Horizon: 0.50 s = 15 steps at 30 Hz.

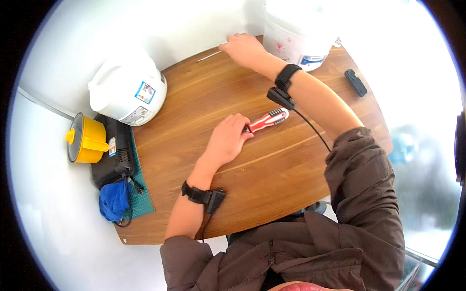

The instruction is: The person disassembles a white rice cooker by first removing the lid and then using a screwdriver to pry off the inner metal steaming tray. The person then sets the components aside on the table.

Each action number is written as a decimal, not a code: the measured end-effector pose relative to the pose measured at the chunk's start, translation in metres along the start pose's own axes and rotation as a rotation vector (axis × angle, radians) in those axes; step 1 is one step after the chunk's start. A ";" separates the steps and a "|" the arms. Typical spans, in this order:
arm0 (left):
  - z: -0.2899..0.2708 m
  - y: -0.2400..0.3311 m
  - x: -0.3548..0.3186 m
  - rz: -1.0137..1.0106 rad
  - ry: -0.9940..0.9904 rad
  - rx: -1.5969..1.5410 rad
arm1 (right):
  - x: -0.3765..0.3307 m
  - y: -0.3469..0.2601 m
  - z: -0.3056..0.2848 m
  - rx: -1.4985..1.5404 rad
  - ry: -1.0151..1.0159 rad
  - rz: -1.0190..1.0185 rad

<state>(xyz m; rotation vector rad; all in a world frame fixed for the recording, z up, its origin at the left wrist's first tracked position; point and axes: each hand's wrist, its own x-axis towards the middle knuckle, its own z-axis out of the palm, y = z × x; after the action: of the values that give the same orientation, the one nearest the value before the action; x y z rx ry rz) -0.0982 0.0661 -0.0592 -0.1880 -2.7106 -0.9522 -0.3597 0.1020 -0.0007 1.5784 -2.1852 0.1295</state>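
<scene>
Near the middle of the wooden table, my left hand (227, 139) is closed around one end of a red and white screwdriver handle (268, 121) with black grip ridges. The handle points to the right, its other end free, and my fingers hide the near end. My right hand (244, 50) reaches to the table's far edge beside a white pot-shaped appliance. Its fingers are closed at the end of a thin, pale metal rod (209, 56), which lies along that edge by the wall. Each wrist wears a black strap with a small box and a cable.
The wooden table (189, 109) carries a white rice cooker (128, 89) at left and a taller white appliance (296, 39) at back. A yellow pot (91, 140) rests on a black box (114, 167), near a blue cloth (113, 201) and green mat (144, 201). A black case (356, 83) lies right.
</scene>
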 end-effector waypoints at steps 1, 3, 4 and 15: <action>0.001 -0.001 0.001 0.008 -0.008 -0.014 | 0.010 0.005 0.015 -0.039 -0.009 0.051; -0.003 0.001 0.001 0.008 -0.016 -0.020 | 0.025 0.012 0.038 -0.111 -0.040 0.087; -0.002 0.001 0.002 0.002 -0.026 -0.027 | 0.027 0.019 0.046 -0.152 -0.060 0.109; -0.008 -0.005 -0.009 0.003 -0.004 -0.037 | 0.028 0.001 0.043 -0.340 -0.129 0.128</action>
<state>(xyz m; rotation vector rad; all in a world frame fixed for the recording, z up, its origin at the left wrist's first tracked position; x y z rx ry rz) -0.0889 0.0574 -0.0587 -0.2007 -2.6970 -1.0021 -0.3802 0.0640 -0.0286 1.2900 -2.2597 -0.2981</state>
